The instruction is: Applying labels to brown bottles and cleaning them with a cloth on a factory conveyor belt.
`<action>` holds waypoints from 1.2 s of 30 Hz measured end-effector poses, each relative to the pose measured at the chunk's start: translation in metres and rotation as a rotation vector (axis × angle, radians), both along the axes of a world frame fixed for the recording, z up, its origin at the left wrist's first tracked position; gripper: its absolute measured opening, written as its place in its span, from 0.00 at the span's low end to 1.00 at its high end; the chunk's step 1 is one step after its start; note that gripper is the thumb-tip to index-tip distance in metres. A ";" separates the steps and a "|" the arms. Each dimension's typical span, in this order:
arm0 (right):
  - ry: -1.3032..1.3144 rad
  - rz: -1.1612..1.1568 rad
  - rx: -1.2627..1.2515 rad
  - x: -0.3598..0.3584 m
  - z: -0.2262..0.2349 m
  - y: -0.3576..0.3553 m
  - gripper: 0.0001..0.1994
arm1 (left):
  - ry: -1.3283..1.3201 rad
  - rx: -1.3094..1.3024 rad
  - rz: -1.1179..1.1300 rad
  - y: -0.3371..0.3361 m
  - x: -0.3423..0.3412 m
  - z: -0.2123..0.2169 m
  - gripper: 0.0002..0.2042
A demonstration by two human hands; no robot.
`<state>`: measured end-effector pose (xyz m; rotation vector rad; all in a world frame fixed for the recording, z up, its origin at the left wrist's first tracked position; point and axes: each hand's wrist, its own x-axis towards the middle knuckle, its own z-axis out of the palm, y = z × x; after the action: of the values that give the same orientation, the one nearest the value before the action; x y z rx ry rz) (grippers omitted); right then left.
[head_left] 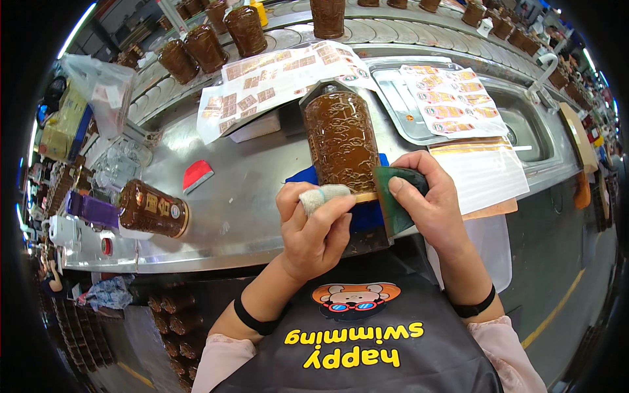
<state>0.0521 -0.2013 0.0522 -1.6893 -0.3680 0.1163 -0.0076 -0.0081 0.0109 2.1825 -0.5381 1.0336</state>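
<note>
A brown embossed jar (342, 134) lies on a blue cloth (367, 219), its gold-banded end toward me. My left hand (313, 226) is closed at the left of that end, its fingertips touching the gold band. A pale knitted piece (322, 195) sits at its fingers, gripped or wrapped on a finger. In my right hand (429, 200) is a flat green scraper (392, 213), pinched between thumb and fingers, its long edge against the jar's right side. A dark part hidden beneath that hand cannot be made out.
Sticker sheets (259, 82) lie beyond the jar; another sheet (452, 98) rests on a metal tray (386, 108). A labelled brown jar (152, 209) lies on the left. A red-and-white piece (196, 175) is on the steel table. Behind runs a conveyor (288, 36) carrying jars; a sink (524, 128) is right.
</note>
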 end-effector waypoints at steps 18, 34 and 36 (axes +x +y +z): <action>0.162 0.177 -0.123 0.006 0.024 -0.012 0.11 | 0.122 0.008 -0.021 0.000 0.008 0.002 0.10; 0.054 0.273 -0.245 0.023 0.033 -0.012 0.11 | 0.099 -0.043 0.020 -0.004 0.007 0.004 0.10; 0.036 0.302 -0.272 0.029 0.033 -0.013 0.10 | 0.097 -0.041 0.025 -0.004 0.007 0.002 0.10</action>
<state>0.0808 -0.2142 0.0850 -1.8861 -0.6001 0.4356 -0.0010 -0.0120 0.0132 2.1957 -0.4424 0.9380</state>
